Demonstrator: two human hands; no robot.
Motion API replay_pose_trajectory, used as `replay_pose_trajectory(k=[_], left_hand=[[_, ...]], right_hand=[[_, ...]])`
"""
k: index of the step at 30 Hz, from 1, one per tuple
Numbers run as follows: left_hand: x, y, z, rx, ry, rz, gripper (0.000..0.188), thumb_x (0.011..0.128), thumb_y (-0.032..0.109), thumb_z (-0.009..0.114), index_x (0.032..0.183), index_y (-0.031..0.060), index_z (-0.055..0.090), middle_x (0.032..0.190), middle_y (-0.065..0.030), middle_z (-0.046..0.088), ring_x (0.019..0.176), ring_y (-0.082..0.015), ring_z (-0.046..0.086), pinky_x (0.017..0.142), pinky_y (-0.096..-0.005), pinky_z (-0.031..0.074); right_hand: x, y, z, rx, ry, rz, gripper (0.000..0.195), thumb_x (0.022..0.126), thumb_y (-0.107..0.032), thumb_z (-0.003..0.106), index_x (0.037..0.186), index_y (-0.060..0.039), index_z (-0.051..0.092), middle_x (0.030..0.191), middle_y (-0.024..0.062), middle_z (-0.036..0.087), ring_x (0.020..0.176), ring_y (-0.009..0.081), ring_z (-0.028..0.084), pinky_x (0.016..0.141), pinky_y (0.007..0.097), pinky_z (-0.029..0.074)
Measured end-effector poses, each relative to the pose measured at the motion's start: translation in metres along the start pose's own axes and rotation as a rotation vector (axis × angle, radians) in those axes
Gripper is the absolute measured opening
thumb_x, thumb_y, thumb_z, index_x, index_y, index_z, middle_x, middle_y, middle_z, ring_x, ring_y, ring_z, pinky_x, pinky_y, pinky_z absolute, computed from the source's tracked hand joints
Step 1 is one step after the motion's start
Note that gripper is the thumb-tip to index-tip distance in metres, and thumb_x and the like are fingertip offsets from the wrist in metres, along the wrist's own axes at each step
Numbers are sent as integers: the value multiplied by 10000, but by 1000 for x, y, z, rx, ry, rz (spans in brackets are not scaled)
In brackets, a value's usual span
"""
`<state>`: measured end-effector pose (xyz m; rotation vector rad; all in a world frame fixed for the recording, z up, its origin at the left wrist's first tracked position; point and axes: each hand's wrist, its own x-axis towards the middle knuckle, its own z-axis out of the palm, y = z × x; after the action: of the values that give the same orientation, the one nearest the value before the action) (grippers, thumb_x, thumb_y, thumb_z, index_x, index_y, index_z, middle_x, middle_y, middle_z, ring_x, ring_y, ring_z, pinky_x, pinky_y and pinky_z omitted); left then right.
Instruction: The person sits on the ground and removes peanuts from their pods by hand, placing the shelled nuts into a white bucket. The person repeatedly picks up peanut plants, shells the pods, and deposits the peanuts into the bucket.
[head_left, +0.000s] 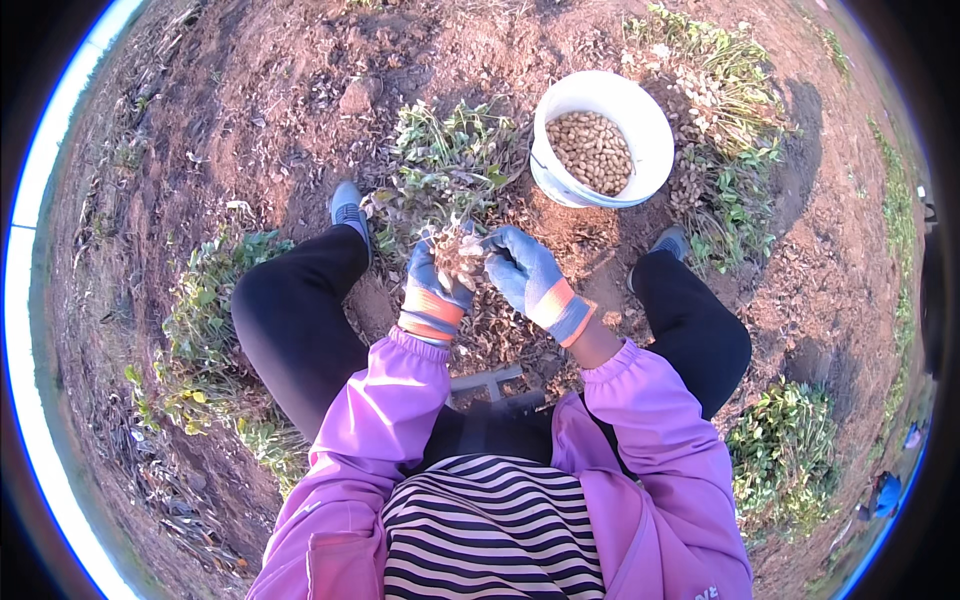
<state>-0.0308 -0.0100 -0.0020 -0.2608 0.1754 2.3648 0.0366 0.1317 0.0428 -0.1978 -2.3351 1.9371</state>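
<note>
My left hand (436, 289), in a blue-coated work glove with an orange cuff band, grips a peanut plant by its root end. Roots and several pale peanut pods (457, 259) show above that palm. My right hand (523, 271), gloved alike, is at the right side of the root cluster with its fingers curled; whether they pinch a pod is hidden. The plant's leafy stems (442, 187) seem to stretch away from me, over or among other greens on the soil. Beyond my right hand stands a white plastic bucket (652, 142), partly filled with picked peanuts (590, 152).
Pulled peanut plants with pods (724, 105) lie right of the bucket. More leafy plants are heaped by my left leg (202, 322) and at the lower right (784, 450). Under me is a low seat frame (487, 382). A person in blue (886, 495) is at the far right rim.
</note>
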Motion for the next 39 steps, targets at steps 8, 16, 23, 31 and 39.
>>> replay_pose_trajectory(k=[8,16,23,31,39], left_hand=[[-2,0,7,-38,40,-120,373,922,317,426,1068,3,566,860,-110,635,726,-262,602,641,-400,506],[-2,-6,13,-90,43,-137,375,922,329,417,1065,8,549,807,-72,573,688,-220,542,599,-358,474],[0,6,-2,-96,-158,-130,316,948,285,378,1093,19,470,936,-68,519,886,-200,516,780,-337,439],[5,15,-17,-114,-338,-112,280,947,313,360,1075,115,510,976,-20,544,900,-174,521,764,-389,407],[5,11,-40,395,-205,50,317,960,249,328,1177,83,489,1126,-41,570,1067,-190,528,960,-328,398]], right_hand=[[7,-3,-13,883,-143,523,204,804,-149,439,909,-54,585,559,-16,434,426,86,364,423,231,297],[3,-10,-17,1137,-152,540,156,836,-141,410,824,-74,550,545,-29,391,402,75,316,386,223,251],[4,-17,-23,853,-106,428,180,850,-171,451,895,-40,566,632,-3,479,492,92,426,435,220,347],[1,0,-17,785,-140,438,172,862,-108,536,1010,-26,569,746,33,560,612,116,542,520,238,459],[-7,3,9,600,-118,383,243,782,-105,698,970,-56,552,812,41,587,611,67,522,488,206,416]])
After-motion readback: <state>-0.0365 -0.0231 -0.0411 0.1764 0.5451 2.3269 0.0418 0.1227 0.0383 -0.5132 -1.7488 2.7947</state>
